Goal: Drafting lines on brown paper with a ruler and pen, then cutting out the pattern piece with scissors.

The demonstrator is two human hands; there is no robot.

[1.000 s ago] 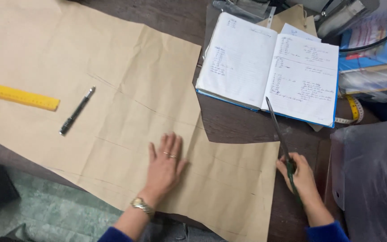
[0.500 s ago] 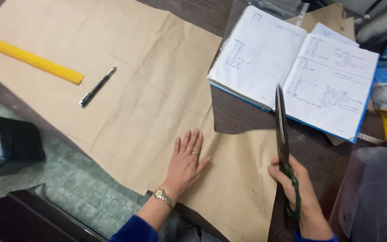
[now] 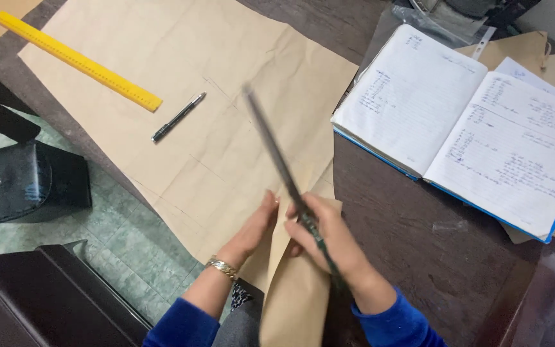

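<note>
Brown paper (image 3: 213, 128) between hands; right hand (image 3: 325, 234) grips scissors (image 3: 284, 173).

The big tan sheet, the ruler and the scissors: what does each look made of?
The tan sheet looks like brown kraft paper: matte, creased, with faint drawn lines, its near edge lifted between the left hand and right hand. The yellow ruler looks like plastic, though painted wood is possible. The scissors, in the right hand, look like dark metal; motion blur hides the finish.

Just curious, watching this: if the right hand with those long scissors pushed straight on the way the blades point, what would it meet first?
The right hand aims the scissors up-left over the brown paper. Nothing else lies in that line; the pen sits off to its left. Blade height is unclear.
</note>
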